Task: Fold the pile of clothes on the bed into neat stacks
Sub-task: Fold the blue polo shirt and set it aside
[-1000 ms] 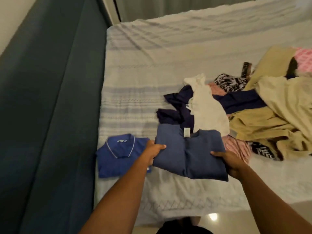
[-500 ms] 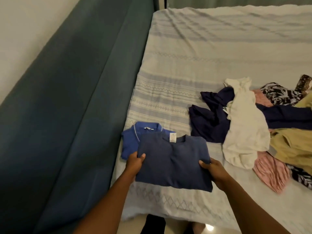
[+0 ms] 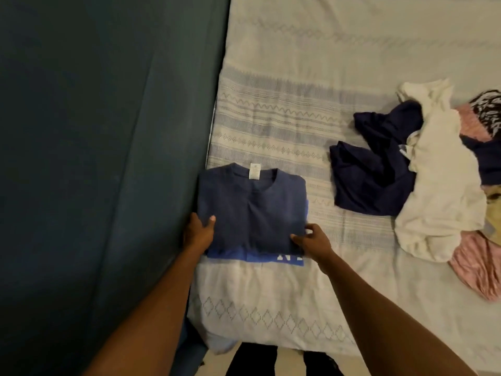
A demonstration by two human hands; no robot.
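Between my left hand point(image 3: 199, 230) and right hand point(image 3: 311, 240), each pinching a side, the folded navy shirt point(image 3: 250, 210) lay atop the blue shirt point(image 3: 230, 257); squaring its edges before release, I judged, would keep both aligned.

Two bare forearms are slanting up into view from the bottom edge, drawing closer together towards the hands. The left forearm point(image 3: 151, 302) is angling in from the lower left, its wrist fairly straight. The left hand point(image 3: 199, 232) is gripping the left edge of a folded navy shirt point(image 3: 252, 210). Its thumb is lying on top of the cloth and pointing right, and the other fingers are hiding beneath. The right forearm point(image 3: 379, 308) is angling in from the lower right. The right hand point(image 3: 314, 241) is pinching the shirt's near right corner, thumb pressing on top, fingers curling at the edge. Both hands are sitting roughly level.
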